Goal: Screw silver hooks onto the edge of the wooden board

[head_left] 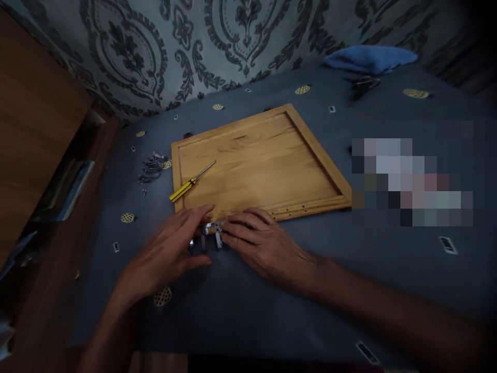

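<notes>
A metal cabinet hinge (213,228) sits against the near edge of a framed wooden door panel (248,166), its arm hanging toward me. My left hand (171,243) curves around the hinge's left side, thumb and fingers apart. From the right, my right hand (267,243) grips the hinge's end with its fingertips, the other fingers resting along the panel edge; its thumb is hidden. Across the panel's left frame lies a screwdriver (192,182) with a yellow and black handle. Small dark holes dot the near rail right of my fingers.
Loose metal hardware (153,166) lies left of the panel on the patterned blue cloth (310,311). Behind, at the right, are a blue rag (370,58) and a dark tool (363,85). Brown wooden furniture (39,129) borders the left; a patterned wall (186,46) rises behind.
</notes>
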